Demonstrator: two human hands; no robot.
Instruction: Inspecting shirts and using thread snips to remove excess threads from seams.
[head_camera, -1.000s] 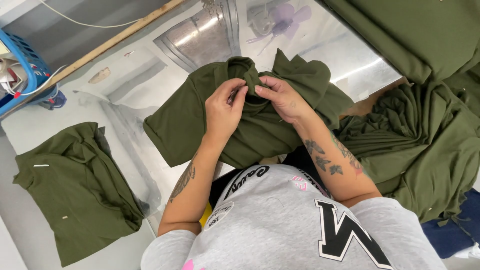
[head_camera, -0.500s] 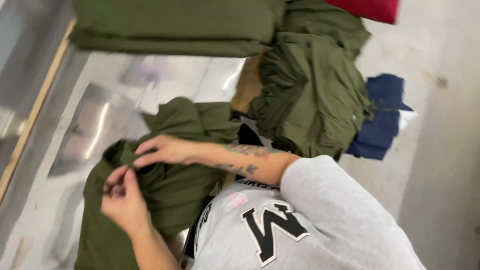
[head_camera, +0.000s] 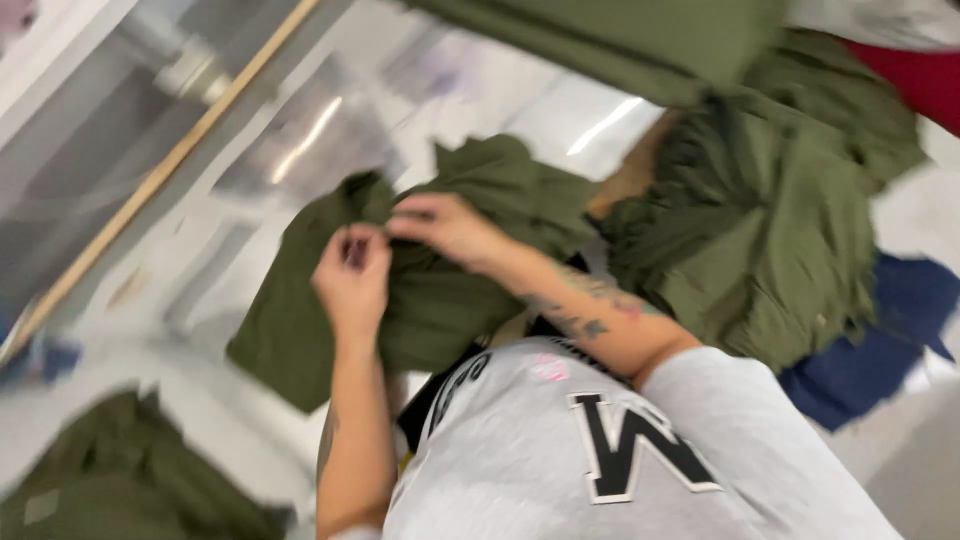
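Note:
An olive green garment (head_camera: 440, 300) lies spread on a shiny pale table (head_camera: 330, 140) in front of me. My left hand (head_camera: 352, 275) pinches a fold of the cloth near its top edge. My right hand (head_camera: 445, 228) rests right beside it, fingers curled on the same part of the garment. The picture is blurred, so the exact grip is hard to make out. My grey shirt with a large black letter fills the bottom of the view.
A heap of olive green cloth (head_camera: 770, 220) lies to the right, with a blue cloth (head_camera: 880, 340) under it and a red one (head_camera: 920, 80) at the far right. Another green garment (head_camera: 110, 480) sits at the bottom left. A wooden strip (head_camera: 170, 170) edges the table.
The view has swung back leftward, so the heap sits further right and the bottom-left garment shows again. Both hands have stayed on the same part of the green garment.

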